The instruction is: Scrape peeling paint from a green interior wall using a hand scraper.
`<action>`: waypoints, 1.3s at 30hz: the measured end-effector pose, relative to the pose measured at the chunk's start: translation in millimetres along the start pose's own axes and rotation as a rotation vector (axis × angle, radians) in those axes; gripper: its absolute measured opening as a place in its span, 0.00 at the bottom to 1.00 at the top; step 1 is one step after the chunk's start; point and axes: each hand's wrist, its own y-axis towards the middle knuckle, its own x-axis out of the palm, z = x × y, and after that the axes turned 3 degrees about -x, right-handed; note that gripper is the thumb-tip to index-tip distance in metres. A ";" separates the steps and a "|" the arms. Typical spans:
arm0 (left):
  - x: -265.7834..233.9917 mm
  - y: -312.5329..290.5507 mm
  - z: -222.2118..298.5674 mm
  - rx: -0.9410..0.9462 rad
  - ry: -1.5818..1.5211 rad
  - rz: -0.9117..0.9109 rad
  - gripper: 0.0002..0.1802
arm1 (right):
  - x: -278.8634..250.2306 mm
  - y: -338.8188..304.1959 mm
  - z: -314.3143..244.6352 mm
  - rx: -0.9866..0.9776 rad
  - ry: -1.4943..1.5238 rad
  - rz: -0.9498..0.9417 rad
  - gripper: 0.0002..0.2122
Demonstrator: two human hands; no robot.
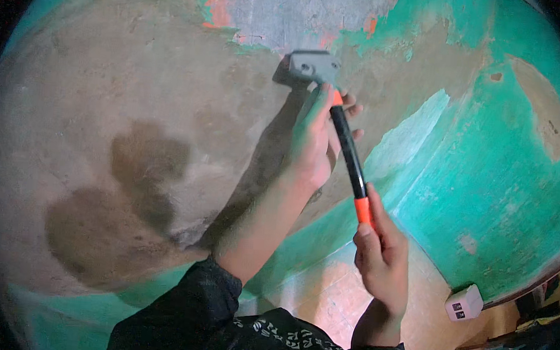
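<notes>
A long-handled scraper (348,144) with a grey metal head, a black shaft and orange bands slants across the front of the wall. Its head touches or nearly touches the wall near the lower edge of a bare grey patch; I cannot tell which. Just below that head, my left hand (316,138) grips the upper shaft, with the thumb along the orange band and the fingers curled behind. My right hand (382,252) is wrapped round the lower orange grip, hiding the handle's end.
Around the tool, the wall has a wide brown plaster area (104,69), the grey patch (293,11) with salmon edges, and green paint (496,185). On the tiled floor (336,298), a small white box (464,303) stands at the lower right, near dark clutter (542,311).
</notes>
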 end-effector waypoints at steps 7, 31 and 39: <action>2.4 8.8 4.6 0.001 0.047 -0.027 0.22 | 3.7 1.3 -4.9 -0.026 -0.085 0.049 0.24; -16.9 8.0 -1.7 0.005 0.066 0.027 0.25 | 16.2 8.2 27.6 -0.084 -0.043 0.031 0.24; -17.4 -4.0 6.3 -0.006 0.263 0.118 0.26 | 4.8 9.0 65.3 0.040 0.495 -0.196 0.29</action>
